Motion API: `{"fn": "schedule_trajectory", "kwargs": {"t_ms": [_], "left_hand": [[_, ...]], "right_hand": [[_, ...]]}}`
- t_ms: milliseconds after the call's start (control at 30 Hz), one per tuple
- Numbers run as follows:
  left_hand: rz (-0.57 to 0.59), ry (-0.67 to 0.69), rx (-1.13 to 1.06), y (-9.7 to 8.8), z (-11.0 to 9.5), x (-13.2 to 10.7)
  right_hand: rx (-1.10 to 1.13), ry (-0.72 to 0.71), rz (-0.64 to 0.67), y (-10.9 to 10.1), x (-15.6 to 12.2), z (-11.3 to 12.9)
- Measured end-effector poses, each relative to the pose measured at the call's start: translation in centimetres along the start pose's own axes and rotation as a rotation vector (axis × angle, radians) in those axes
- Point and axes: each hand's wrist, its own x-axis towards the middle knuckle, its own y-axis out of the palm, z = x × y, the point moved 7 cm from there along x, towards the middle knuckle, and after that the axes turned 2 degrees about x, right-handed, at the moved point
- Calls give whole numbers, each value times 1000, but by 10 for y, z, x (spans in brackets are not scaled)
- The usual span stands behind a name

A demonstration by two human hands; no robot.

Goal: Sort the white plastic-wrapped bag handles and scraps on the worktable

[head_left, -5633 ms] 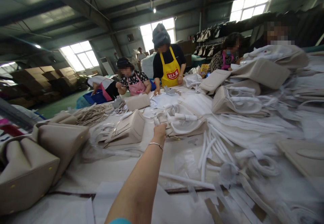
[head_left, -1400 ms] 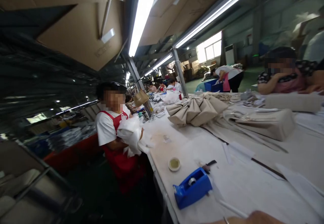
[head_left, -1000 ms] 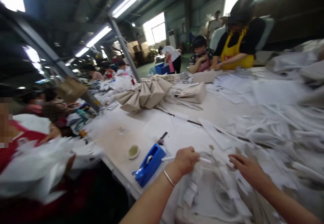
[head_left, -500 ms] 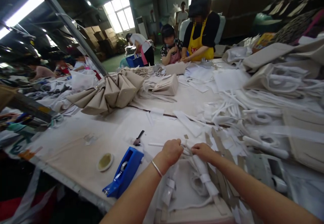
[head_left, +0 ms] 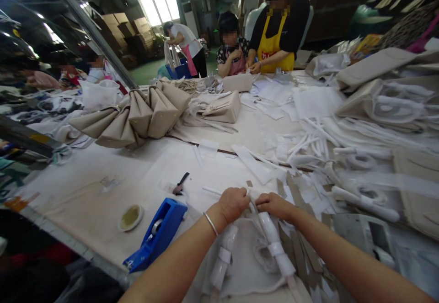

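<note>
A pale bag (head_left: 245, 239) lies on the table in front of me, its handles wrapped in white padding (head_left: 276, 247). Close together at the bag's far end, both hands have their fingers closed on a thin pale strap (head_left: 253, 204). My left hand (head_left: 233, 204), with a bracelet at the wrist, pinches it from the left. From the right, my right hand (head_left: 274, 205) grips the same strap. My fingertips partly cover it, so its exact shape there is hidden. A blue tape dispenser (head_left: 157, 234) stands left of my left forearm.
Left of the dispenser sits a small round dish (head_left: 131, 217). Folded beige bags (head_left: 151, 113) stand farther back. Loose white strips (head_left: 310, 143), scraps and a grey tape dispenser (head_left: 363, 239) crowd the right side. Co-workers stand across the table, one in a yellow apron (head_left: 272, 42).
The view has shifted slightly, so the table's left-side things appear farther left. Both hands stay at the strap, drawn slightly closer together. A person at the back now lifts pale items above a blue bin.
</note>
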Motion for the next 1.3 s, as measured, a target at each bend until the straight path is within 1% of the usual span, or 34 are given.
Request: {"fn": "schedule_trajectory", "kwargs": {"t_ms": [100, 200, 333, 400, 467, 567, 700, 833, 967, 1033, 1100, 1200, 1267, 1300], "left_hand": [[-29, -51, -5, -2, -1, 0], [-46, -66, 4, -5, -4, 0], [-92, -45, 18, -15, -4, 4], [-122, -7, 4, -20, -4, 7], [-81, 42, -27, -18, -5, 11], [17, 65, -59, -5, -4, 14], [-5, 51, -25, 1, -2, 15], [22, 100, 4, 2, -4, 17], [27, 102, 27, 1, -6, 17], [16, 97, 34, -1, -8, 16], [10, 100, 40, -4, -10, 15], [-51, 176, 62, -16, -16, 15], [-100, 256, 80, -23, -22, 16], [-98, 287, 88, -23, -24, 17]], "right_hand": [[101, 60, -25, 3, 0, -8], [163, 107, -60, 6, 2, -14], [147, 145, -120, 7, 7, -18], [114, 178, -166, 6, 8, -21], [84, 195, -196, 5, 9, -22], [73, 202, -222, 5, 8, -24], [76, 198, -209, 6, 6, -25], [-46, 144, -148, 6, 8, -19], [-126, 135, -105, 8, 10, -15], [-171, 147, -129, 8, 10, -13], [-230, 171, -180, 8, 9, -13], [-269, 197, -244, 8, 7, -12], [-231, 167, -232, 10, 7, -9], [-200, 143, -214, 11, 8, -8]]}}
